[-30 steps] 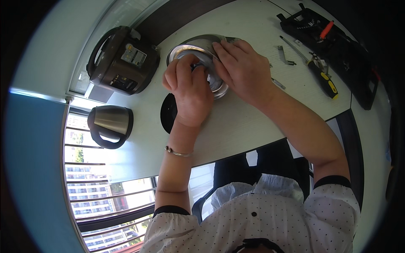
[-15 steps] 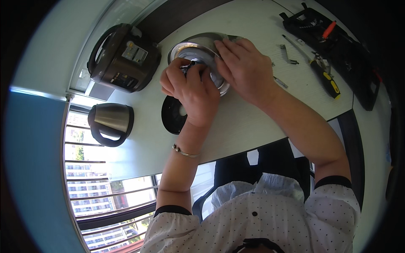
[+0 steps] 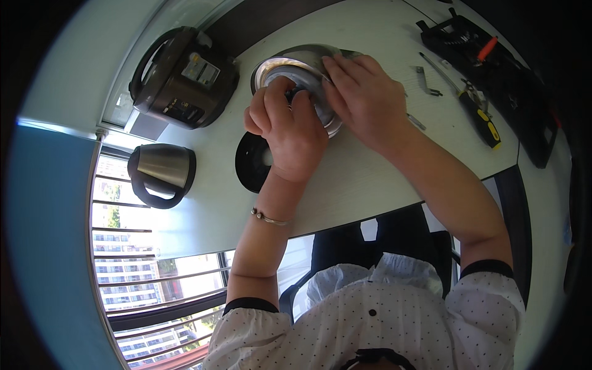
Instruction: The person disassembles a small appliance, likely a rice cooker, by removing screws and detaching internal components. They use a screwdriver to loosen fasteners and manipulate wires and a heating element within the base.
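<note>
A round, shiny metal vessel (image 3: pixel 313 57) lies tipped on the table, its grey recessed round end turned toward me. My left hand (image 3: pixel 288 135) reaches into that recess, with thumb and fingers pinched around a small dark part (image 3: pixel 291 95) that they mostly hide. Along the vessel's right side, my right hand (image 3: pixel 369 105) grips the wall, fingers over the far side and thumb near the rim. A black round cover (image 3: pixel 249 165) with a pale middle lies on the table, just left of my left wrist and partly behind it.
At the left stand a brown electric cooker (image 3: pixel 185 80) and a steel kettle (image 3: pixel 163 168) with a black handle. To the right lie a yellow-black screwdriver (image 3: pixel 476 118), a small metal bracket (image 3: pixel 424 81), a thin metal piece (image 3: pixel 416 121) and an open black tool case (image 3: pixel 502 83).
My left fingers have curled further into the recess, and the hand has turned slightly rightward. The right hand keeps its grip on the vessel. The whole view has shifted a little.
</note>
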The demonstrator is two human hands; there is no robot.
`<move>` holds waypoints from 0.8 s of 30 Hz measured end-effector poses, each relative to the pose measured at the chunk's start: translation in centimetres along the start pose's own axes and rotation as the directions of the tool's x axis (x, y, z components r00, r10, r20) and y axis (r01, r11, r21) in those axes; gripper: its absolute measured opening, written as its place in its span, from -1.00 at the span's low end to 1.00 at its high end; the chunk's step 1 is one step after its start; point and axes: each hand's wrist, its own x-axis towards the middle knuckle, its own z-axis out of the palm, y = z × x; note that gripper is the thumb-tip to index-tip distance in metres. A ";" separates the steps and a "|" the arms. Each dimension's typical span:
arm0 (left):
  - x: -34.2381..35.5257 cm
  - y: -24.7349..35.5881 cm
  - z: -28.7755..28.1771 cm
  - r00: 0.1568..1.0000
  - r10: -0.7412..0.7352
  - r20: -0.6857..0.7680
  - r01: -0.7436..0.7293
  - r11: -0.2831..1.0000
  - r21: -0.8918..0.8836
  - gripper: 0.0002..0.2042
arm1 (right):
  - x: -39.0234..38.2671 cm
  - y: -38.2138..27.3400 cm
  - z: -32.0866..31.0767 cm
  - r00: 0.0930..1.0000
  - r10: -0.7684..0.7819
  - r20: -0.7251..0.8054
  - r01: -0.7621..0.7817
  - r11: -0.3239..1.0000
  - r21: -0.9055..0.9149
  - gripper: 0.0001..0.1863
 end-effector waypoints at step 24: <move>-0.3 -0.7 -0.1 0.997 -0.066 -0.045 0.061 0.994 -0.096 -0.91 | 0.1 0.1 0.0 1.000 -0.016 0.001 0.016 1.000 0.004 -0.67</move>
